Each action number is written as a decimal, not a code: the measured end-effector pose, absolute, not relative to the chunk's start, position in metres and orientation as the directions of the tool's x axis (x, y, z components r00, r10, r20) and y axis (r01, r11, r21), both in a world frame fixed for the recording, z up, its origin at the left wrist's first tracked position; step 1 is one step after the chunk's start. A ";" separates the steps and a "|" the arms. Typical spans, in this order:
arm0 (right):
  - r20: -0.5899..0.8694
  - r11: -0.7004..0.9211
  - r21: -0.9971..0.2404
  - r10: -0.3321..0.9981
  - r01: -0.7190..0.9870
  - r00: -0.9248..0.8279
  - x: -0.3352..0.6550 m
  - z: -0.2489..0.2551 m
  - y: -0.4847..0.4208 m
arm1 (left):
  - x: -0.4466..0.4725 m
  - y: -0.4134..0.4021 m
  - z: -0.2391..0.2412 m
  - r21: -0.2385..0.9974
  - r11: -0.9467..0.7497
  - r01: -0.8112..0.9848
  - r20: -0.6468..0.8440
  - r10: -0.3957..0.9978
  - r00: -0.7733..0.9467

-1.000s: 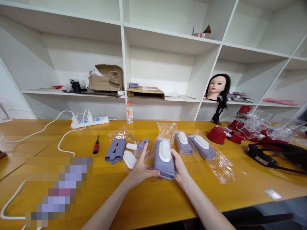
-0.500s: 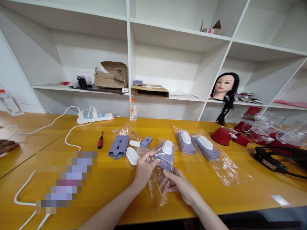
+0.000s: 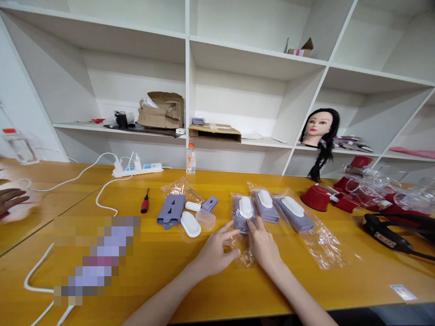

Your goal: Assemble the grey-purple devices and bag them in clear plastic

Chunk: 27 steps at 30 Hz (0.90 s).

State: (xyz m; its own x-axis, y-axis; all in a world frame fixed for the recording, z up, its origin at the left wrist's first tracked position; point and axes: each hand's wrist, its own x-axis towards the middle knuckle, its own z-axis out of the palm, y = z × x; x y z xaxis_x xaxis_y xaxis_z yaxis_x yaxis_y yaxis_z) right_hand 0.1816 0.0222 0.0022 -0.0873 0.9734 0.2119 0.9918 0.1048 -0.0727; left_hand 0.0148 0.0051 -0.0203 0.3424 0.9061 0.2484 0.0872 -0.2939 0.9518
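A purple device with a white pad, wrapped in a clear plastic bag [image 3: 243, 213], lies on the yellow table [image 3: 210, 290] beside two more bagged purple devices [image 3: 265, 204] [image 3: 292, 212]. My right hand [image 3: 261, 244] rests at the bag's near end, index finger stretched onto the device. My left hand [image 3: 215, 251] is just left of it, fingers spread, fingertips touching the bag's edge. Neither hand grips anything.
Loose purple and white parts [image 3: 180, 215] and a red screwdriver [image 3: 145, 203] lie to the left. A power strip [image 3: 137, 170] with white cables sits behind. Red parts [image 3: 316, 197] and a black tool [image 3: 390, 231] are at right. Another person's hand [image 3: 12, 199] shows at far left.
The bagged device was held up in both hands; now it lies on the table next to the other two, and both hands have loosened off it.
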 end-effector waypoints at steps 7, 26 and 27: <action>0.190 0.168 -0.044 0.969 0.985 -0.157 0.185 0.050 0.016 | -0.042 0.026 0.022 0.912 -0.251 0.324 0.313 0.936 -0.158; 0.101 0.285 -0.412 0.958 0.866 -0.268 0.073 0.015 0.141 | -0.118 0.071 -0.002 0.791 0.253 0.557 0.143 0.809 -0.570; 0.112 0.283 -0.424 0.959 0.860 -0.260 0.072 0.012 0.142 | -0.118 0.069 0.001 0.822 0.205 0.531 0.174 0.798 -0.577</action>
